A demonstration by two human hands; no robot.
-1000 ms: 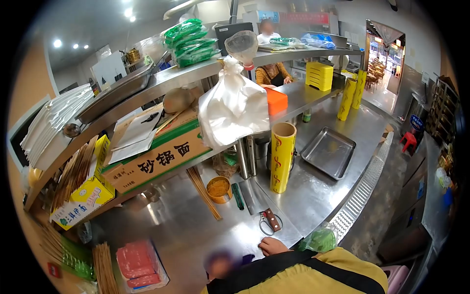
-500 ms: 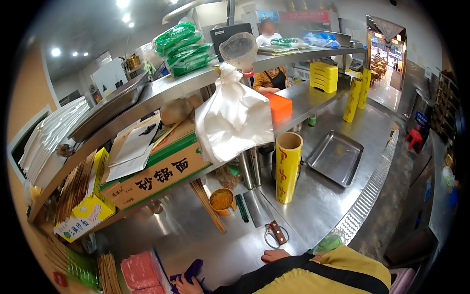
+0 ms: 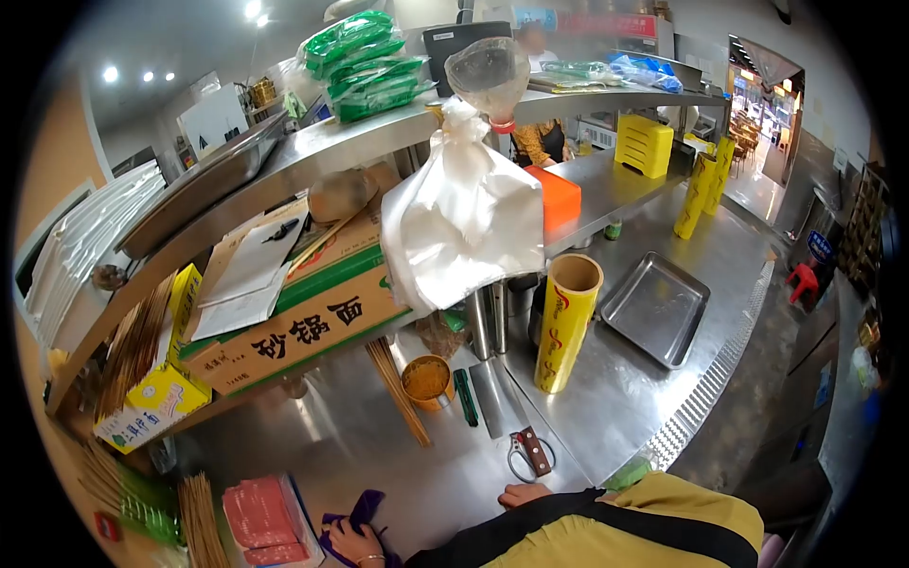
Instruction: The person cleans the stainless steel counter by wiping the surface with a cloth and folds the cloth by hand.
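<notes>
My left hand [image 3: 354,541] lies on a crumpled purple cloth [image 3: 367,509] at the lower middle of the steel counter, its fingers pressed round the fabric. Just left of it are pink packets [image 3: 260,516] in a clear tray. My right hand [image 3: 524,494] rests on the counter near the yellow sleeve, fingers curled, and whether anything is under them is hidden. Above that hand lie scissors [image 3: 520,458] and a cleaver [image 3: 498,400] with a brown handle. A green-handled tool [image 3: 465,398] and a cup of orange powder [image 3: 427,380] sit farther left.
A yellow film roll [image 3: 568,324] stands upright beside a steel tray [image 3: 656,309]. White plastic bags [image 3: 462,213] hang from the shelf. Wooden skewers [image 3: 399,393] lie on the counter. A cardboard box [image 3: 294,331] is at the left. Beyond the shelf, two people are partly visible.
My left hand, blurred one second ago, now shows on the purple cloth, which has shifted slightly left and up since half a second ago. My right hand has stayed nearly in place. The view has tilted slightly.
</notes>
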